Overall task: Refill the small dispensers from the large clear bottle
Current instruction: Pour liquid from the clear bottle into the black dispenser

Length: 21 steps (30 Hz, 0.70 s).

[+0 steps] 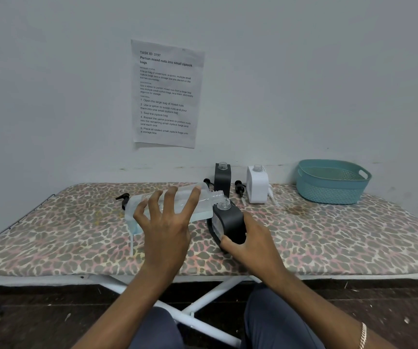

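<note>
- On the leopard-print ironing board (77, 235), front centre: black dispenser (229, 224), cap off, neck open. The right hand (253, 244) is clamped round its body, thumb on the near edge.
- Large clear bottle (177, 204): held almost level above the board, open mouth just at the dispenser's neck. The left hand (165, 222) wraps over it, fingers spread and curled on the plastic.
- Progress, as judged: first pour starting or under way. No stream can be made out, and the fill level cannot be told.
- Left to do: second black dispenser (222, 178) and white dispenser (256, 185), both uncapped, by the wall. The pumps then go back on.
- Loose parts: black pump top (123, 199) beyond the bottle's base; second pump top (239, 188) between the two rear dispensers.
- Surroundings: teal basket (331, 183) at the right end, printed sheet (166, 94) on the wall, blue face mask (133, 224) under the bottle.
- Obstruction: nothing between mouth and neck. The narrow neck looks likely to spill.
</note>
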Each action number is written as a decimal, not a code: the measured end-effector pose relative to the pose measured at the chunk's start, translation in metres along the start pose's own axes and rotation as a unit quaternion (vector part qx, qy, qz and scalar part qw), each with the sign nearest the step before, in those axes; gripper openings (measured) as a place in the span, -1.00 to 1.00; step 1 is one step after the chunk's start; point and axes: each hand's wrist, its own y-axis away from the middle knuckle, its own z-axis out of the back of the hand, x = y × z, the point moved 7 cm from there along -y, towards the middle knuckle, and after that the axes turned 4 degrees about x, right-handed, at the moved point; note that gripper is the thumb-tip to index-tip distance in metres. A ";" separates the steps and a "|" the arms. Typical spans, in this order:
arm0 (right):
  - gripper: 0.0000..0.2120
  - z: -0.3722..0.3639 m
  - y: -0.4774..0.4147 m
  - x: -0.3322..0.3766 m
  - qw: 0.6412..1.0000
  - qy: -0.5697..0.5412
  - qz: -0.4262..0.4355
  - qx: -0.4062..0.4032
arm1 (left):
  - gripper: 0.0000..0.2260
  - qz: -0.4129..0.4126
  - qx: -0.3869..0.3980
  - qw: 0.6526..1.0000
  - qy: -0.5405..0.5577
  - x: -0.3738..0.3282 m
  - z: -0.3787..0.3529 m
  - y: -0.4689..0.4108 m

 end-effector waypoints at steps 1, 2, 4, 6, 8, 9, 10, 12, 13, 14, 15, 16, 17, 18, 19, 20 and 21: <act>-0.67 0.000 0.000 0.000 1.000 0.000 0.000 0.001 | -0.14 0.000 0.000 1.000 -0.001 0.000 0.000 0.000; -0.67 0.000 0.000 0.000 1.000 -0.001 -0.001 0.002 | -0.14 0.000 0.000 1.000 -0.001 0.000 0.000 0.000; -0.67 0.000 0.000 0.000 1.000 -0.001 -0.002 0.003 | -0.13 0.001 -0.001 1.000 -0.001 0.000 0.000 0.000; -0.66 -0.001 0.001 0.000 1.000 -0.002 -0.003 0.003 | -0.12 0.001 -0.004 1.000 0.001 0.000 0.000 0.000; -0.66 -0.001 0.001 0.001 1.000 -0.002 -0.002 0.002 | -0.11 0.000 -0.007 1.000 0.001 0.000 0.000 0.000; -0.67 0.000 0.001 0.001 1.000 -0.002 -0.002 0.001 | -0.11 0.000 -0.009 1.000 0.000 0.000 0.000 0.000; -0.68 0.000 0.001 0.001 1.000 -0.003 -0.001 0.000 | -0.11 0.000 -0.010 1.000 -0.001 0.000 0.000 0.000; -0.68 0.000 0.001 0.001 1.000 -0.003 -0.001 0.000 | -0.11 -0.001 -0.012 1.000 -0.001 0.000 0.000 0.000; -0.68 0.000 0.001 0.001 1.000 -0.003 0.000 0.001 | -0.11 -0.001 -0.013 1.000 -0.001 0.000 0.000 0.000; -0.68 -0.001 0.001 0.001 1.000 -0.003 0.000 0.001 | -0.12 -0.001 -0.014 1.000 -0.001 0.000 0.000 0.000; -0.68 -0.001 0.001 0.001 1.000 -0.004 0.001 0.001 | -0.12 -0.001 -0.014 1.000 -0.001 0.000 0.000 0.000; -0.68 -0.001 0.001 0.001 1.000 -0.004 0.001 0.000 | -0.13 -0.002 -0.014 1.000 -0.001 0.000 0.000 0.000; -0.68 -0.001 0.001 0.001 1.000 -0.004 0.002 0.001 | -0.13 -0.002 -0.015 1.000 -0.001 0.000 0.000 0.000; -0.68 -0.001 0.000 0.001 1.000 -0.004 0.002 0.001 | -0.14 -0.003 -0.015 1.000 0.000 0.000 0.000 0.000; -0.68 -0.001 0.000 0.000 1.000 -0.005 0.002 0.001 | -0.15 -0.003 -0.015 1.000 0.000 0.000 0.000 0.000; -0.67 -0.001 0.000 0.000 1.000 -0.005 0.002 0.001 | -0.15 -0.003 -0.014 1.000 0.001 0.000 0.000 0.000; -0.67 -0.001 0.000 0.000 1.000 -0.005 0.002 0.002 | -0.14 -0.002 -0.014 1.000 0.001 0.000 0.000 0.000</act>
